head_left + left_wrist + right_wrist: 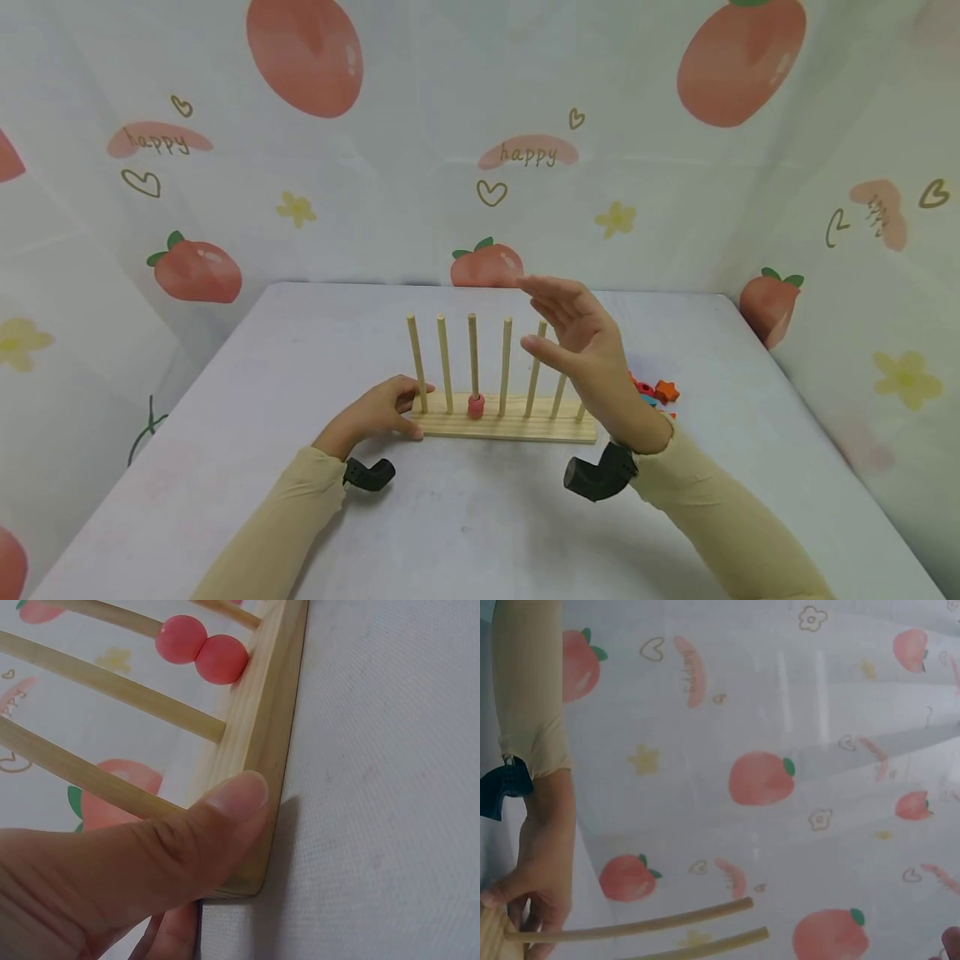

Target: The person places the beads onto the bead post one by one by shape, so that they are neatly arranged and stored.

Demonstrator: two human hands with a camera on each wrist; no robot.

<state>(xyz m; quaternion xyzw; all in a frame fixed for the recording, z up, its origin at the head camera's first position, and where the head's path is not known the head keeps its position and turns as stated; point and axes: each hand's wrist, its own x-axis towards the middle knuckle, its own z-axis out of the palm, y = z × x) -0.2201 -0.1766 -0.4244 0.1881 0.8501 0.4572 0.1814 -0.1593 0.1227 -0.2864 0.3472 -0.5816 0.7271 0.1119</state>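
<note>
A wooden peg stand (517,428) with several upright pegs sits on the table. My left hand (378,410) grips its left end, the thumb (240,796) pressed along the front edge and the fingers behind the base. Two round pink beads (221,660) are stacked at the foot of the third peg from the left. Raised in front of the right-hand pegs, my right hand (588,350) holds nothing, its fingers extended and thumb apart. It hides parts of those pegs in the head view.
Behind the right wrist lies a small group of coloured pieces, partly hidden, among them an orange star-shaped piece (666,392). A white cloth covers the table (465,533). A fruit-printed curtain (405,167) hangs at the back and sides.
</note>
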